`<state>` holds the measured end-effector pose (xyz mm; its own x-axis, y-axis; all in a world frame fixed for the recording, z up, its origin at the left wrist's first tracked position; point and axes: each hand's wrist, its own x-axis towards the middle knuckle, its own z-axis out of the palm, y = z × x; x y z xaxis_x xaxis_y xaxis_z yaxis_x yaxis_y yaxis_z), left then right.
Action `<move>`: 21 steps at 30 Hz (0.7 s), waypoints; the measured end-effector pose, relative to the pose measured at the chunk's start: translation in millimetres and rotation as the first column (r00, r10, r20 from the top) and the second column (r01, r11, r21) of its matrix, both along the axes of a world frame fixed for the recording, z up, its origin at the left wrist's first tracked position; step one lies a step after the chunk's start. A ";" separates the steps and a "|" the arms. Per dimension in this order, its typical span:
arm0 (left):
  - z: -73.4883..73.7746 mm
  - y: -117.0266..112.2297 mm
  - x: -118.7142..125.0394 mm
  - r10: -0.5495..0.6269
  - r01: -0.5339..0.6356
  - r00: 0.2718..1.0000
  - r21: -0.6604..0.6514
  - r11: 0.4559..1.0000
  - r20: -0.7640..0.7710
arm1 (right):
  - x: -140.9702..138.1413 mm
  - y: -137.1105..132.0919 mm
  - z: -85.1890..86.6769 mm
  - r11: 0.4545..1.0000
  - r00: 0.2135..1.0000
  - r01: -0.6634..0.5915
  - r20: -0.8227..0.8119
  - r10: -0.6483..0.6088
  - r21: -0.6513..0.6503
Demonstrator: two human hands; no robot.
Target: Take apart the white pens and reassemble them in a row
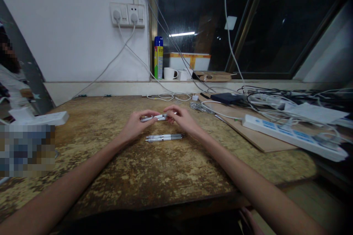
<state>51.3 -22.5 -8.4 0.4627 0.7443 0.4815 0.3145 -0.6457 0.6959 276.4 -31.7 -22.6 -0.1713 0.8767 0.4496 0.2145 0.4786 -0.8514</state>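
Note:
A white and grey pen (pixel 158 117) is held roughly level between my two hands, just above the table. My left hand (pixel 138 122) pinches its left part between thumb and fingers. The fingers of my right hand (pixel 180 118) close round its right end, hiding the tip. A second pen may lie just under or behind it; I cannot tell. Nearer to me, a pair of similar pens (pixel 164 138) with clear, white and grey barrels lies side by side on the worn wooden table (pixel 154 176).
At the right, a white power strip (pixel 292 136) and tangled cables rest by a brown board (pixel 248 132). Another power strip (pixel 52 118) sits at the left edge. A spray can (pixel 158 58) and a white mug (pixel 170 73) stand on the windowsill.

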 end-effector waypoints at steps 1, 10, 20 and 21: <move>0.3 -0.1 -0.1 0.004 -0.004 1.000 0.003 1.000 0.000 | 0.1 -0.2 0.4 1.000 1.000 0.004 0.008 -0.004 0.007; -0.1 -0.7 -0.6 0.000 0.001 1.000 0.013 1.000 -0.007 | 0.1 1.0 -1.7 0.998 0.999 -0.050 0.010 0.051 -0.038; 1.2 -1.7 -0.1 0.004 -0.004 1.000 0.015 1.000 -0.005 | -1.3 -2.0 1.6 0.994 0.997 -0.081 -0.004 0.081 -0.079; 1.1 -1.8 -0.1 0.004 -0.004 1.000 0.014 1.000 -0.008 | -1.1 -2.3 1.9 0.995 0.997 -0.076 -0.001 0.076 -0.070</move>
